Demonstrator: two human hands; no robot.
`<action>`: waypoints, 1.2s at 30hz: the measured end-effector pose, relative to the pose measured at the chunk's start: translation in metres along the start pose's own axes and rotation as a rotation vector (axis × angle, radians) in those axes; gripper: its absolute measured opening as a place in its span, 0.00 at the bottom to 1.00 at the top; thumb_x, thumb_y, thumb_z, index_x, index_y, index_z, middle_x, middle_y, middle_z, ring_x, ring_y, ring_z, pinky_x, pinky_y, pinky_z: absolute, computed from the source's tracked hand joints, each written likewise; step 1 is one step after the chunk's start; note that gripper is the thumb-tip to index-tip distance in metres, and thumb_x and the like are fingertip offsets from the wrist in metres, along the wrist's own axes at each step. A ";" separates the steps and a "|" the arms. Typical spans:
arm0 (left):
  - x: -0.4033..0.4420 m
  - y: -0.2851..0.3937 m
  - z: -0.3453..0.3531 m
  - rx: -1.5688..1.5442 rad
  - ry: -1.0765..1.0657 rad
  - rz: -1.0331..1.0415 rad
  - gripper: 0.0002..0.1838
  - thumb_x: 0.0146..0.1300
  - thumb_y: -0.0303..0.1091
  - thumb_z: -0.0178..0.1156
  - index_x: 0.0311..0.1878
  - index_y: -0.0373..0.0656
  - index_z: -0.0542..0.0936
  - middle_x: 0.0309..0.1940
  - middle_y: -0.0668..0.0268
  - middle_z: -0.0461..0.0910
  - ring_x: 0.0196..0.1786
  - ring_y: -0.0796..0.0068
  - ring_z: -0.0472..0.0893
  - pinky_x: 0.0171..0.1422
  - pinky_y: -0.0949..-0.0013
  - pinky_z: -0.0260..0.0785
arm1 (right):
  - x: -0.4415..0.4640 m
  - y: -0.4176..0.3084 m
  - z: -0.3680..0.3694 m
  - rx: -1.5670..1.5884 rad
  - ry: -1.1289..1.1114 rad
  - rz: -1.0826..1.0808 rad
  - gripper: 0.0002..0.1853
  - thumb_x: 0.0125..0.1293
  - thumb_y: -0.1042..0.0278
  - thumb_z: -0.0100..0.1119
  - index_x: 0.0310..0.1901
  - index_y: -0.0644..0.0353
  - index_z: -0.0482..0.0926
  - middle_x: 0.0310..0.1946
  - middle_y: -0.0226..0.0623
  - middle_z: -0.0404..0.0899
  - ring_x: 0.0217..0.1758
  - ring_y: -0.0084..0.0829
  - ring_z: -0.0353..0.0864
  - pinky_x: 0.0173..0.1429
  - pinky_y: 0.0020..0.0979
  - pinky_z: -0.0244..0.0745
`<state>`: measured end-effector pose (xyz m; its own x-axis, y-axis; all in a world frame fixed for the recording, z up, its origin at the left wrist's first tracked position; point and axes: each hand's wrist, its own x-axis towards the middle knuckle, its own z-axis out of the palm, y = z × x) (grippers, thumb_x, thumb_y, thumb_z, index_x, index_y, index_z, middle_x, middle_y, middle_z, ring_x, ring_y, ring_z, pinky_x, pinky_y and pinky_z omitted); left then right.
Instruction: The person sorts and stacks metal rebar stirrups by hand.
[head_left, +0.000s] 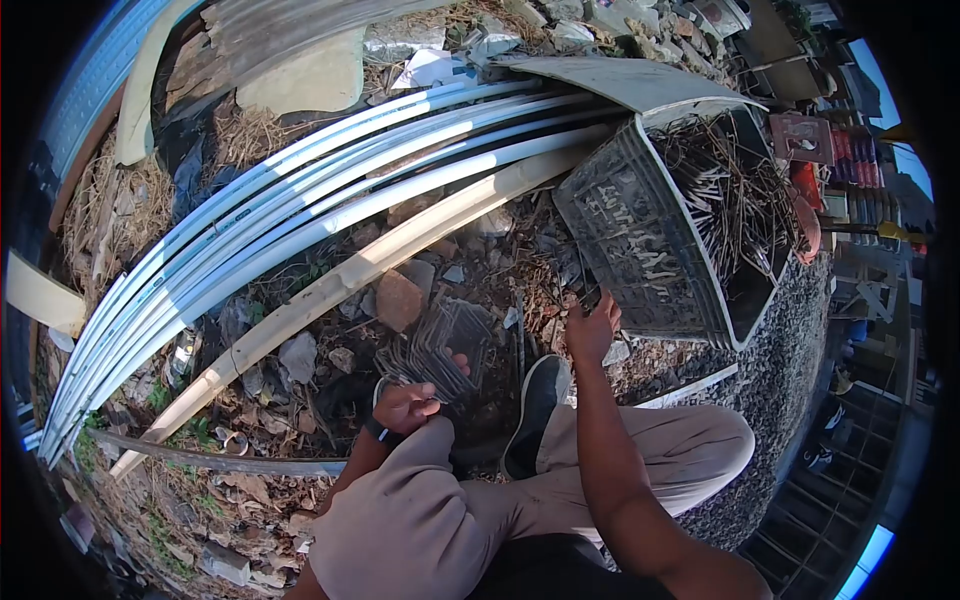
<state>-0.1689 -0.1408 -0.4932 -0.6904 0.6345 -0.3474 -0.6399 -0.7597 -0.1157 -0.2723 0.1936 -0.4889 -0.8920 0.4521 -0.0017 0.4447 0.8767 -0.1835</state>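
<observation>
My left hand (405,405), with a dark band at the wrist, is closed on a bundle of bent metal stirrups (445,345). Their squarish loops overlap above the ground, slightly smeared. My right hand (592,328) is beside the lower corner of a dark plastic crate (650,255), its fingers drawn together; whatever they grip is too small to make out. Pale writing marks the crate's side. Many thin, rusty metal pieces (720,190) fill the crate, which leans over with its opening facing right.
Long white pipes (290,190) and a wooden beam (370,262) stretch from the crate towards the lower left. Stones, such as a reddish one (398,302), litter the ground. My shoe (538,415) stands between my hands. Dark gravel (770,400) lies to the right.
</observation>
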 end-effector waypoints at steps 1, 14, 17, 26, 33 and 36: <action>0.000 0.000 -0.002 0.018 -0.016 -0.004 0.37 0.65 0.20 0.56 0.78 0.43 0.60 0.78 0.56 0.63 0.79 0.64 0.64 0.34 0.81 0.70 | 0.008 0.012 0.005 0.037 -0.098 0.087 0.31 0.64 0.60 0.63 0.67 0.61 0.69 0.58 0.55 0.77 0.62 0.54 0.75 0.67 0.48 0.69; 0.003 -0.003 -0.003 0.031 0.013 -0.007 0.41 0.65 0.16 0.55 0.80 0.47 0.55 0.79 0.59 0.61 0.81 0.65 0.61 0.32 0.83 0.69 | 0.026 -0.035 -0.044 0.820 -0.161 0.206 0.14 0.74 0.61 0.59 0.39 0.67 0.81 0.22 0.31 0.79 0.25 0.21 0.74 0.31 0.30 0.69; 0.008 -0.001 -0.006 0.030 0.027 -0.007 0.41 0.65 0.16 0.54 0.80 0.46 0.55 0.79 0.58 0.62 0.80 0.62 0.63 0.33 0.83 0.70 | 0.027 -0.046 -0.064 0.853 -0.176 0.178 0.15 0.75 0.61 0.58 0.40 0.68 0.81 0.19 0.31 0.77 0.22 0.20 0.71 0.29 0.29 0.66; 0.006 -0.003 -0.011 -0.002 -0.033 0.012 0.40 0.66 0.17 0.52 0.81 0.48 0.54 0.80 0.61 0.59 0.81 0.64 0.60 0.33 0.79 0.77 | 0.019 -0.079 -0.112 0.559 -0.054 -0.067 0.16 0.74 0.57 0.56 0.45 0.65 0.81 0.23 0.44 0.79 0.26 0.37 0.79 0.37 0.40 0.73; 0.004 0.003 0.004 0.084 0.019 -0.046 0.31 0.74 0.33 0.56 0.77 0.53 0.61 0.74 0.68 0.69 0.69 0.72 0.75 0.33 0.75 0.77 | -0.059 -0.123 -0.125 0.470 -0.685 -0.140 0.19 0.69 0.53 0.57 0.41 0.66 0.81 0.34 0.58 0.84 0.44 0.58 0.84 0.52 0.53 0.77; 0.004 0.027 -0.064 0.011 -0.226 -0.366 0.24 0.74 0.41 0.56 0.70 0.49 0.69 0.63 0.64 0.77 0.55 0.72 0.79 0.40 0.69 0.76 | -0.110 -0.133 -0.094 0.508 -0.720 -0.336 0.17 0.65 0.58 0.63 0.44 0.66 0.80 0.45 0.54 0.81 0.50 0.58 0.82 0.56 0.53 0.76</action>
<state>-0.1672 -0.1680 -0.5576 -0.4726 0.8783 -0.0729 -0.8593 -0.4776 -0.1833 -0.2259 0.0425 -0.3715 -0.8783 -0.1703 -0.4469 0.2179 0.6894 -0.6909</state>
